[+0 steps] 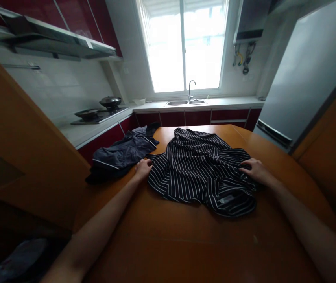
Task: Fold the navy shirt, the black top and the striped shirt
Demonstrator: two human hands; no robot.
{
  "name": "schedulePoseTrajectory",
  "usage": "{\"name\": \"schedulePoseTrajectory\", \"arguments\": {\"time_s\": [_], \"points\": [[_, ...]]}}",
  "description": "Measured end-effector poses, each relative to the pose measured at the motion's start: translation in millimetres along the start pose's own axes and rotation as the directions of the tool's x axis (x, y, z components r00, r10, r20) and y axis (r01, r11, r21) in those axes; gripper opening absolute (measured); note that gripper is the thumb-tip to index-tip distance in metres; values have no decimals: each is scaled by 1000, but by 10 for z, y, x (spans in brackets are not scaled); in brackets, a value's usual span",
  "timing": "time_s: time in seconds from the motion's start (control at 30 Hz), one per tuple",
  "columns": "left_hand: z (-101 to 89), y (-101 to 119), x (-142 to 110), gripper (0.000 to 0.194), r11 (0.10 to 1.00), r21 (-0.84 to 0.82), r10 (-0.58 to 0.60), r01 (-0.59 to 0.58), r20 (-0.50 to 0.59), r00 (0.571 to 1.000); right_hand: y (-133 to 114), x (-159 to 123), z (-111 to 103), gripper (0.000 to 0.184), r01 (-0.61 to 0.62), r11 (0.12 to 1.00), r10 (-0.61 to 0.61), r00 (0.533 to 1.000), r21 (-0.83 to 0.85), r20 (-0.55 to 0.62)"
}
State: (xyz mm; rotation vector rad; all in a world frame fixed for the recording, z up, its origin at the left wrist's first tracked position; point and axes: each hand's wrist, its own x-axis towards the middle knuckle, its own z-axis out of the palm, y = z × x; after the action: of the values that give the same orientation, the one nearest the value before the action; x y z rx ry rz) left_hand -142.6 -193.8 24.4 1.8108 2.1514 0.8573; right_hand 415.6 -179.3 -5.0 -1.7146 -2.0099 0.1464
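A black shirt with white stripes (185,169) lies spread and wrinkled on the wooden table (168,243). Its collar end, with a pale label inside, points toward me at the lower right. At the shirt's left edge, my left hand (143,169) is closed with its fingertips on the sleeve fabric. My right hand (256,171) grips the cloth on the opposite side, thumb and fingers bent around a fold. Part of the right fingertips is lost in the dark fabric. Left of the shirt rests a dark grey garment with white piping (123,153), untouched by either hand.
Beyond the table runs a white counter with a sink (176,103) and faucet (190,90) below a bright window. Pans (110,102) stand on the stove at left. A refrigerator (306,67) is at right, and a wooden panel (23,129) rises close on the left.
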Motion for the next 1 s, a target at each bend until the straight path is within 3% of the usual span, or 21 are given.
{"name": "schedulePoseTrajectory", "arguments": {"time_s": [0.13, 0.27, 0.33, 0.4, 0.47, 0.5, 0.57, 0.63, 0.7, 0.8, 0.9, 0.97, 1.0], "points": [[0, 26, 63, 19, 993, -112, 21, -30, -80, 997, -50, -4, 51, 23, -28, 999, 29, 998, -25, 47], [-296, -98, 185, 14, 986, -168, -35, -12, -278, 960, -61, 6, 52, 14, -95, 995, 98, 993, -40, 66], [-493, -184, 223, 13, 983, -184, -71, -5, -405, 912, -63, 7, 58, 13, -118, 991, 121, 991, -61, 52], [-645, -230, 214, 18, 985, -160, -40, -58, -550, 834, -74, 5, 72, 13, -139, 987, 142, 989, -82, 35], [-701, -195, 148, 28, 986, -58, 81, -159, -663, 744, -93, 8, 91, 13, -165, 982, 168, 986, -94, 17], [-685, -140, 95, 31, 976, 9, 166, -216, -672, 722, -101, 13, 100, 14, -178, 980, 179, 984, -93, 10], [-569, 33, -40, 31, 938, 99, 328, -333, -572, 752, -100, 36, 107, 16, -207, 975, 207, 978, -78, -11], [-370, 256, -204, 29, 886, 84, 454, -456, -359, 816, -49, 66, 75, 16, -251, 967, 249, 967, -42, -52], [-145, 475, -381, 27, 837, 14, 544, -547, -131, 829, 73, 81, -21, 15, -333, 943, 332, 933, 18, -142], [114, 708, -624, 25, 749, -102, 663, -655, 99, 742, 367, 24, -272, 17, -470, 878, 474, 829, 87, -298], [221, 799, -772, 29, 676, -160, 736, -720, 199, 647, 655, -98, -527, 27, -573, 815, 557, 732, 88, -392], [233, 812, -812, 32, 650, -152, 755, -745, 245, 609, 758, -145, -613, 34, -593, 802, 562, 705, 75, -432], [229, 816, -822, 32, 640, -147, 760, -755, 267, 592, 775, -146, -621, 37, -568, 820, 536, 724, 64, -434]]}}
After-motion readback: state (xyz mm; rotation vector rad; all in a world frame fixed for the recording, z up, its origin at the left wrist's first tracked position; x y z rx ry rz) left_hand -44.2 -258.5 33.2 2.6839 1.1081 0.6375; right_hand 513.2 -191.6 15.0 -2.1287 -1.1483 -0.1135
